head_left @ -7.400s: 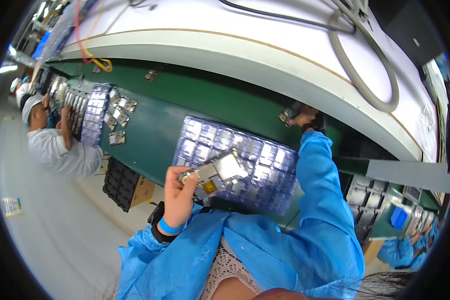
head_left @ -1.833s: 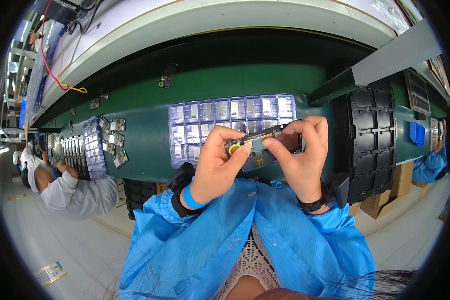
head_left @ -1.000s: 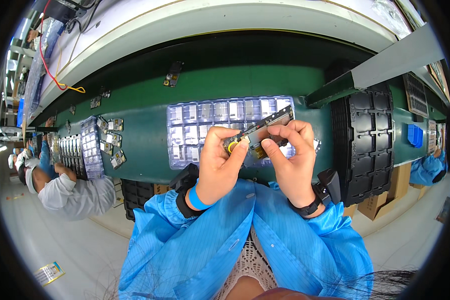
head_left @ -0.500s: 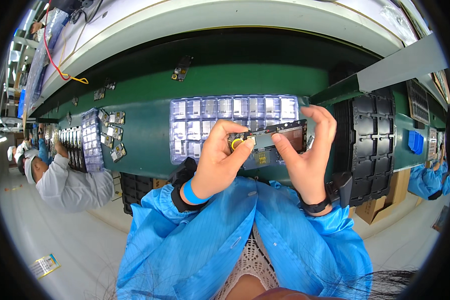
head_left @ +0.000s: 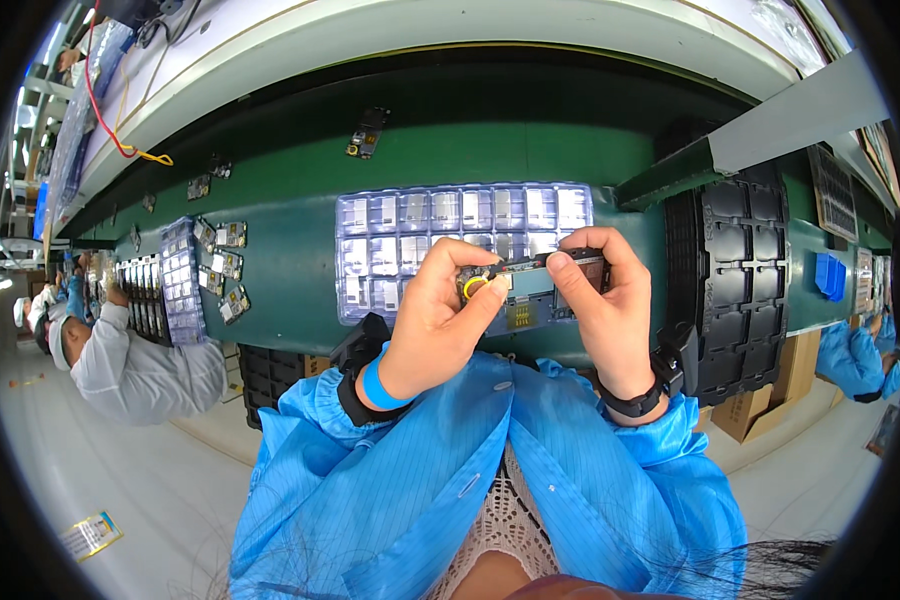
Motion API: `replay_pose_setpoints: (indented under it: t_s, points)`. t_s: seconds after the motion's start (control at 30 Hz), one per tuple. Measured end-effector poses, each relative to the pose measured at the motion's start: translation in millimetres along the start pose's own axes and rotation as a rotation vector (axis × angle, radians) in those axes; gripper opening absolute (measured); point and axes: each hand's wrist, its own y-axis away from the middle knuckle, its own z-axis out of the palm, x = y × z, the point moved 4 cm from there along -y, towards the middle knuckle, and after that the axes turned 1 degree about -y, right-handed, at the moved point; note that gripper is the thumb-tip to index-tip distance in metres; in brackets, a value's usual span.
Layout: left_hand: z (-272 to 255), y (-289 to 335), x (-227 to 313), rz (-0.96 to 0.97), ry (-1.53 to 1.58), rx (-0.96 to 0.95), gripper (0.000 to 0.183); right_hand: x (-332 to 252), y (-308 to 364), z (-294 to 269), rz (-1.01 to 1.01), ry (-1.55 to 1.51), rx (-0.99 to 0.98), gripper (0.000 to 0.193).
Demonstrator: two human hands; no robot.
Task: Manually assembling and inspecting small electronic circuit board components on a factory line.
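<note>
A dark circuit board [head_left: 532, 283] with a pale grey strip along it is held between my two hands, above the near side of a clear plastic tray. My left hand [head_left: 432, 325] is closed on its left end, with the thumb beside a yellow ring [head_left: 472, 287] on the board. At the other end my right hand [head_left: 610, 310] pinches the board, thumb on top and fingers curled behind. A gold contact patch [head_left: 519, 317] shows below the strip. The clear tray [head_left: 342, 245] holds rows of silver-white rectangular pieces; my hands cover part of it.
Black trays [head_left: 745, 285] are stacked to the right, near a slanting metal bracket [head_left: 670, 175]. Loose circuit boards [head_left: 227, 265] lie left, beside another clear tray [head_left: 182, 270]. One board [head_left: 368, 133] lies farther back. A co-worker in white [head_left: 150, 370] sits at left.
My right hand's raised fingers have come down and curled round behind the board's right end, and its thumb has shifted slightly. The left hand keeps its grip.
</note>
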Motion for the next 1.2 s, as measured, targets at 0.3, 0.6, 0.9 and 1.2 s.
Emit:
replay_pose_setpoints:
  t_s: [0.3,0.6,0.9,1.2]
  points:
    - [0,0,0,-0.018,0.010,0.026,0.017,1,1,-1,-0.053,0.051,0.016,0.020]
    - [3,3,-4,-0.062,0.004,0.024,0.016,5,5,-4,0.037,0.005,-0.014,0.026]
    - [4,4,-13,-0.056,-0.030,0.048,0.016,9,3,-6,-0.077,0.103,0.070,0.021]
    - [7,-12,-20,-0.093,-0.134,-0.017,0.023,16,0,-16,0.007,0.154,0.014,0.027]
